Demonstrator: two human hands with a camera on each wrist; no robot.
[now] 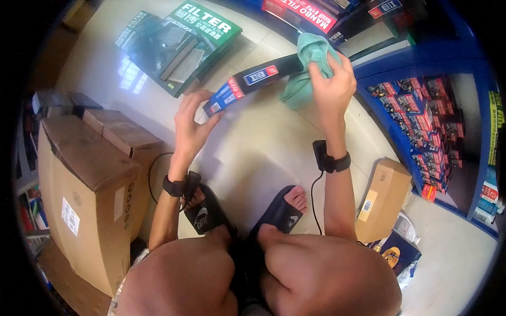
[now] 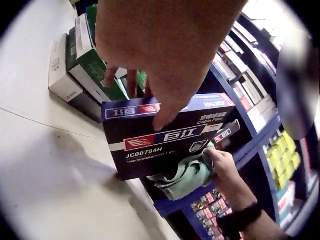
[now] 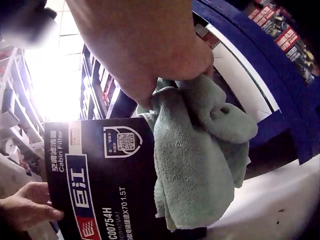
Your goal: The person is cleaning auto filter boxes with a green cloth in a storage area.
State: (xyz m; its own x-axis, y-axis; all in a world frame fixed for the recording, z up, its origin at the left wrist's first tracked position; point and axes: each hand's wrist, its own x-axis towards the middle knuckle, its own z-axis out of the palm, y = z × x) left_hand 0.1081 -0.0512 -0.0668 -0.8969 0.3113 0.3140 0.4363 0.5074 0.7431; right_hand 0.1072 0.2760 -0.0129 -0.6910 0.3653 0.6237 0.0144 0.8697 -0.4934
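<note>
A dark cabin filter box (image 1: pixel 257 77) with blue ends and a red logo is held up between both hands. My left hand (image 1: pixel 191 124) grips its near left end, thumb on one face and fingers across the other. In the left wrist view the box (image 2: pixel 165 142) shows its printed broad face. My right hand (image 1: pixel 333 81) holds a crumpled green cloth (image 1: pixel 310 66) at the far right end of the box. In the right wrist view the cloth (image 3: pixel 192 155) hangs over that end, bunched beneath the fingers and hiding part of the box.
Green filter boxes (image 1: pixel 184 45) lie on the pale floor ahead. Cardboard cartons (image 1: pixel 87 174) stand at left. Blue shelving (image 1: pixel 387 113) with small red-and-blue boxes (image 1: pixel 421 124) runs along the right, and another carton (image 1: pixel 383 200) sits near the right knee. Sandalled feet (image 1: pixel 282 213) are below.
</note>
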